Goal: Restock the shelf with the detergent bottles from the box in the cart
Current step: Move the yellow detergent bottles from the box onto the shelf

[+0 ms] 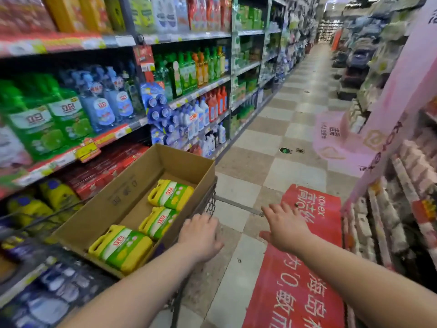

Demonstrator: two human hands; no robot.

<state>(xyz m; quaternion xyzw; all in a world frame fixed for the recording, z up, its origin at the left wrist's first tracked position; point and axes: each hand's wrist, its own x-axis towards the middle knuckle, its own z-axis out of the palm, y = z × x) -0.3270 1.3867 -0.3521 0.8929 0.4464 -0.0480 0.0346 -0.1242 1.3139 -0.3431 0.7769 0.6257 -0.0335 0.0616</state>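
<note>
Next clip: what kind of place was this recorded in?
A supermarket aisle, apparently the cleaning-products section: long stocked shelves line both sides, a wire cart carries a cardboard box of yellow bottles, and a tiled floor runs between the racks.

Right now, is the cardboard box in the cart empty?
Not empty: three yellow detergent bottles lie on their sides along the right wall of the cardboard box; the rest is bare.

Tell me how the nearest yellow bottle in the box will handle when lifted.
The nearest bottle looks like a rigid plastic jug, so probably stiff and, if full, heavy. Its moulded handle should give a secure grip. Lying flat on a broad side in the box, it likely won't roll.
</note>
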